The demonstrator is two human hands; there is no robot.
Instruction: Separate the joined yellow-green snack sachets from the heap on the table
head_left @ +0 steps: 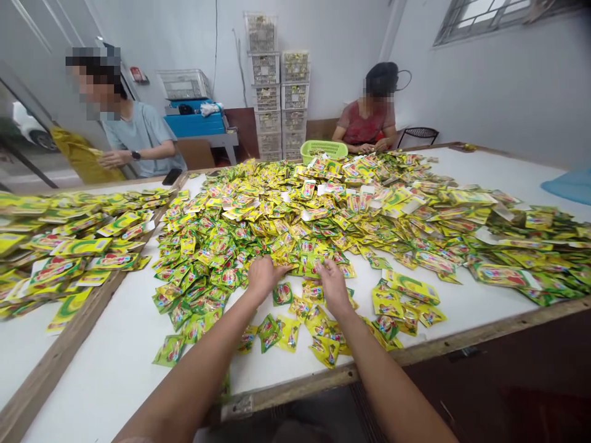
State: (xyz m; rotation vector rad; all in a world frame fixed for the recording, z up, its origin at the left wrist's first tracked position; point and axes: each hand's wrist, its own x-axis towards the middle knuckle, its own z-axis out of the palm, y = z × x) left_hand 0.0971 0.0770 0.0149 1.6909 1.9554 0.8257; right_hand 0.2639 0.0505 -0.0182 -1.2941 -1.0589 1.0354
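My left hand (pixel 263 277) is over the near edge of a big heap of small printed packets, its fingers curled and its thumb stretched to the right. What it holds, if anything, is hidden. My right hand (pixel 333 284) pinches the right edge of a green packet (pixel 308 264) between thumb and fingers. Loose yellow packets (pixel 325 351) and a green-and-red packet (pixel 282 294) lie on the white tabletop below my hands. The heap of packets (pixel 217 246), green at the left and yellower beyond, spreads around both hands.
Flat yellow cartons (pixel 83 246) are piled left of a wooden divider (pixel 87 314). More cartons (pixel 503 275) lie at right. A green basket (pixel 323 149) stands at the far side. Two people sit beyond the table, before stacked white crates (pixel 265 67). A wooden rim (pixel 462 335) edges the table.
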